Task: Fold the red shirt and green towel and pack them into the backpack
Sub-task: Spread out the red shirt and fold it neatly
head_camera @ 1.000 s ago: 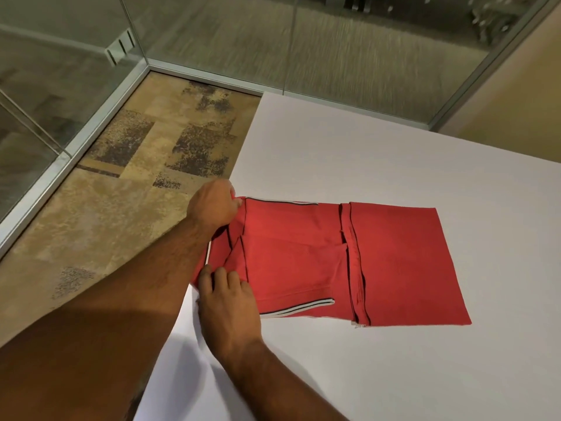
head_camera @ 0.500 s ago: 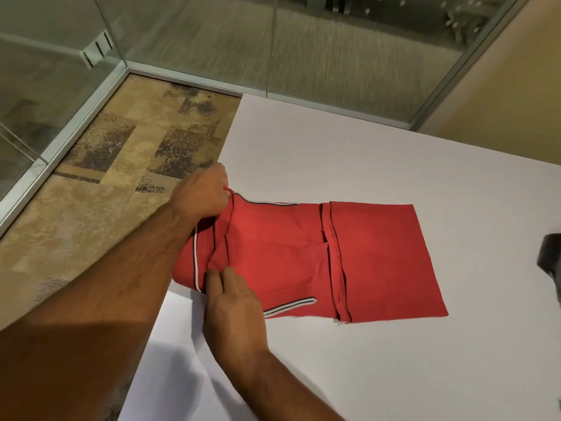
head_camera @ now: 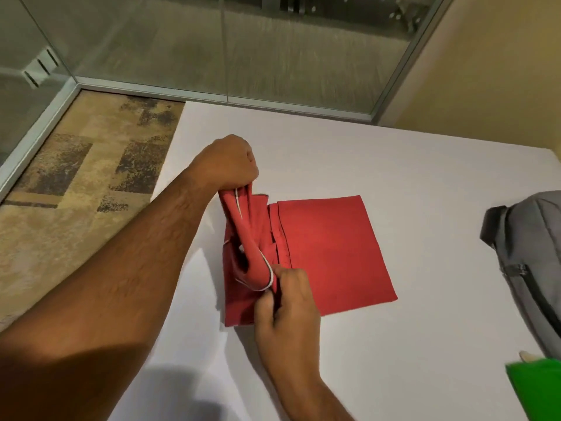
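Observation:
The red shirt [head_camera: 331, 253] lies partly folded on the white table [head_camera: 394, 171]. Its left end, with the white-striped collar edge, is lifted off the table and carried over toward the right. My left hand [head_camera: 226, 165] grips the far corner of that lifted end. My right hand [head_camera: 287, 299] pinches its near corner. A grey backpack [head_camera: 528, 262] lies at the right edge of the view. Below it, at the bottom right corner, shows part of the green towel [head_camera: 537, 387].
The table's left edge runs beside patterned carpet [head_camera: 76, 192]. Glass walls with metal frames [head_camera: 273, 104] stand behind the table, and a beige wall [head_camera: 491, 71] is at the right.
Both hands have lifted the shirt's left end and swung it rightward over the rest. The view has shifted right, bringing the backpack and green towel into sight.

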The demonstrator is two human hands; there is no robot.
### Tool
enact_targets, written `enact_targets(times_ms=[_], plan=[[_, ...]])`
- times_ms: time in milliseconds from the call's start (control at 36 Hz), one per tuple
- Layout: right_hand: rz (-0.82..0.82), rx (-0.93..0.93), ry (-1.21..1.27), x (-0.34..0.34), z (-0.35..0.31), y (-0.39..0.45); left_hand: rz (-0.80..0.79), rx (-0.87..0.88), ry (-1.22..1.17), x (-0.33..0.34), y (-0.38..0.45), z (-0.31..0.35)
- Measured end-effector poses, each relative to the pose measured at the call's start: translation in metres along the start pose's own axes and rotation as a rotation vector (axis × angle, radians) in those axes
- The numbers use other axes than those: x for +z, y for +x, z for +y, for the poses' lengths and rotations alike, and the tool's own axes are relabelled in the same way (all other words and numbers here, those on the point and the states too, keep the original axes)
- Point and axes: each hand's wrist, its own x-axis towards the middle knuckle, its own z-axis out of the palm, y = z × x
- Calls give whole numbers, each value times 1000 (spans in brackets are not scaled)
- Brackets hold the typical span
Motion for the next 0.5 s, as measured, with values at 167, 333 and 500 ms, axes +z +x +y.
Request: enact_targets(times_ms=[167,333,500], plan=[[134,231,138,-58,37,22,-128,6,-34,27,27,75],[226,447,191,-107,96,44,-234,67,80,78,62,138],[69,737,227,-137,154,55,-207,16,-54,130,77,165]])
